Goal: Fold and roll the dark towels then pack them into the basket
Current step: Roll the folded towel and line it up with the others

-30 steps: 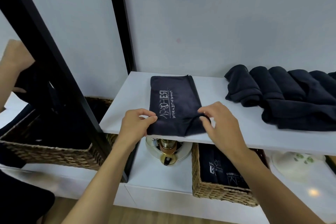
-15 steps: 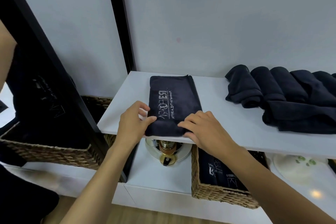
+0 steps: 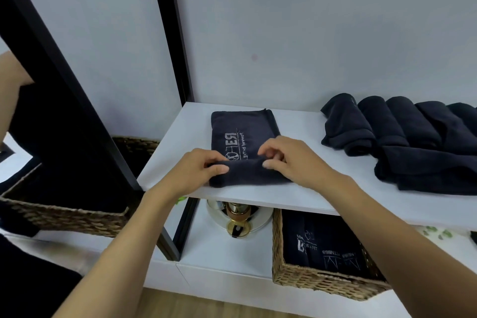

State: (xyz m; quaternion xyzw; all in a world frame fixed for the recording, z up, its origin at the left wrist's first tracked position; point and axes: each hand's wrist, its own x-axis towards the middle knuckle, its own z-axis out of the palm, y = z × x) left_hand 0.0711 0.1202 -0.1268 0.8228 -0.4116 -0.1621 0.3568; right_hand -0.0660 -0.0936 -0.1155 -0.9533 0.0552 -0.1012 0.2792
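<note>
Head view: a second ago the left hand (image 3: 196,170) and the right hand (image 3: 291,162) were pinching the near corners of the dark navy folded towel with pale lettering (image 3: 242,131), whose end drooped over the front edge of the white shelf (image 3: 304,197). Now that near end has been turned up and over into a thick first roll, and both hands have moved in onto the shelf with it. Folding looks finished and rolling has begun. The rest of the length is not yet rolled, and packing comes after.

The left hand grips the left end of the roll, thumb in front and fingers curled over the top. The right hand pinches the right end with bent fingertips.

The towel lies lengthwise on the shelf, flat and smooth beyond the roll, with its far edge near the wall. The lettering is half swallowed by the roll. It looks soft and thick, likely to spring open if let go.

Well to the right lies a row of rolled dark towels (image 3: 402,131). Below the shelf, the woven wicker basket (image 3: 322,283) already holds packed dark towels (image 3: 322,245).
</note>
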